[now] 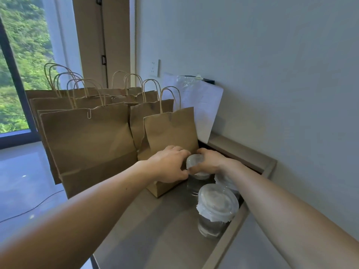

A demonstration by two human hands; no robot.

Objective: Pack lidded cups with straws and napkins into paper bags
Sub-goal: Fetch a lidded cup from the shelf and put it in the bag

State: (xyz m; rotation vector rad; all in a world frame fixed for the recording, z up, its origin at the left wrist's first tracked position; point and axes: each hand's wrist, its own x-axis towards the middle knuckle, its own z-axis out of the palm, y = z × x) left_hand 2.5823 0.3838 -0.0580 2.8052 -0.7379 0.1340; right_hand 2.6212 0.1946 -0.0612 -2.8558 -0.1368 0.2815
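Both hands close on a clear lidded cup (194, 162) standing on the desk (155, 230), just in front of a small paper bag (171, 131). The left hand (171, 165) and right hand (210, 162) each have a narrow grip on the cup, with fingers and thumbs curled round the lid rim from either side.

The step appears to be seating the lid or starting the lift into the bag. Either way, the cup is best carried by its wall below the rim, since a snap-on lid held alone may pop free. It should also travel upright and go in base first. The small bag's top edges look close together, so one hand would likely have to spread the mouth before the cup goes in.

The held cup's body is see-through and seems to hold clear liquid, though the level cannot be told. A second lidded cup (217, 208) stands nearer the camera, with white paper or film bunched under its lid. A third cup (225, 181) sits partly hidden by the right forearm. No straw shows.

A large paper bag (87, 140), fastened with a paper clip (89, 114), stands upright at left, with more handled bags (139, 121) behind. They are seen side-on, so their contents are hidden. A white sheet (206, 105) leans on the wall (272, 74).
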